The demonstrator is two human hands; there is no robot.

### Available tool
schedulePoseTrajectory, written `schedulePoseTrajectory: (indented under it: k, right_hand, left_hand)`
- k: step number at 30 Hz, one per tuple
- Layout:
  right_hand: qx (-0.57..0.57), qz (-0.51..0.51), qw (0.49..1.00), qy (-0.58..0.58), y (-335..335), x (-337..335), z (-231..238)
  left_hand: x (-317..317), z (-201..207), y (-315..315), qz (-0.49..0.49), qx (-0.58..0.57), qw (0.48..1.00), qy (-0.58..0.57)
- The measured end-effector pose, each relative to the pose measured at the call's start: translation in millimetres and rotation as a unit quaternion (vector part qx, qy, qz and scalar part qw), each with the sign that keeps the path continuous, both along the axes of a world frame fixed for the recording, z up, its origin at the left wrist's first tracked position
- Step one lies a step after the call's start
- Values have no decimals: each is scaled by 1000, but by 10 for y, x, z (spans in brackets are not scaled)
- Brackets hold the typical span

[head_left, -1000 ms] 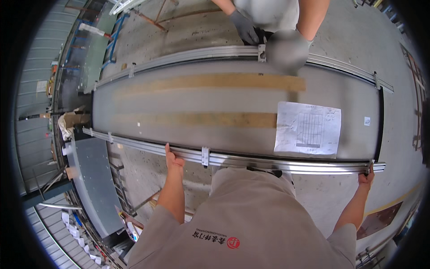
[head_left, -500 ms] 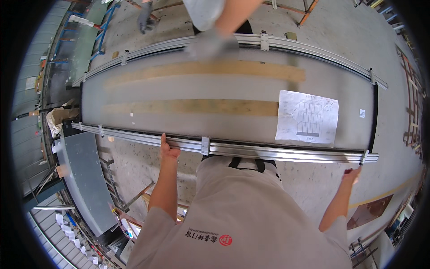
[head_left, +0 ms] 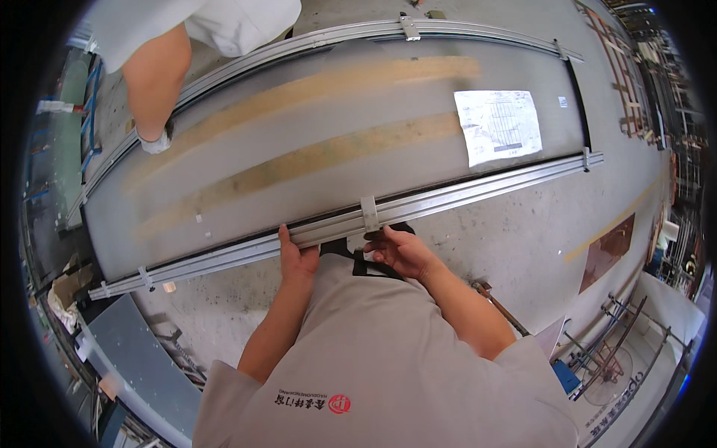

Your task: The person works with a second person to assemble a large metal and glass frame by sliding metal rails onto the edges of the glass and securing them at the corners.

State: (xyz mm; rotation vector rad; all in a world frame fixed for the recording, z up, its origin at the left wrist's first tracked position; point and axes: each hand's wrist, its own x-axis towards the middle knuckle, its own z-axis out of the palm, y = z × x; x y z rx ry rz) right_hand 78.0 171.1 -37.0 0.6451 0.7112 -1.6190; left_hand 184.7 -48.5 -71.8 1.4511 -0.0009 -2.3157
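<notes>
A long frosted glass panel (head_left: 299, 164) lies across in front of me, edged by silver aluminium rails. My left hand (head_left: 299, 255) grips the near aluminium rail (head_left: 463, 193), its thumb over the edge and other fingers partly hidden. Just right of it, my right hand (head_left: 403, 252) is closed, fingers curled below the metal clip (head_left: 370, 213) at mid-rail. Whatever lies in those curled fingers, if anything, is too small to name. A printed paper sheet (head_left: 499, 128) with a drawing rests on the glass toward the right.
Across the panel at the far left, a co-worker's gloved hand (head_left: 155, 142) is at the far rail. A grey sheet (head_left: 138, 373) stands at lower left. A wheeled metal rack (head_left: 612, 358) is at lower right. A brown board (head_left: 609, 254) lies on the floor.
My right hand has left the rail's right end and come to the middle beside my left hand. My view has turned, so the panel slants. The co-worker has shifted left.
</notes>
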Motion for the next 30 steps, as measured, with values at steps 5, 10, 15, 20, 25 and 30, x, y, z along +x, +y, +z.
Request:
schedulePoseTrajectory:
  k: [5, 10, 15, 20, 25, 30]
  right_hand:
    - [-101, -122, 987, -13, -149, 285, -91]
    - [-45, -135, 988, 65, -169, 398, -195]
    - [317, -49, 815, 483, -369, 523, 22]
    - [122, -144, 977, 95, -287, 480, 33]
    - [-142, -208, 966, -54, -184, 534, -162]
    - [96, -208, 956, 185, -302, 561, -192]
  left_hand:
    - [16, 19, -30, -29, 3, 1000, 4]
    - [19, 23, -81, -38, 13, 999, -6]
    - [44, 5, -91, -55, 11, 998, -23]
    - [24, 59, -93, -63, 10, 996, -59]
    - [65, -67, -142, -91, -6, 995, -32]
    - [26, 7, -138, -89, 0, 994, -68]
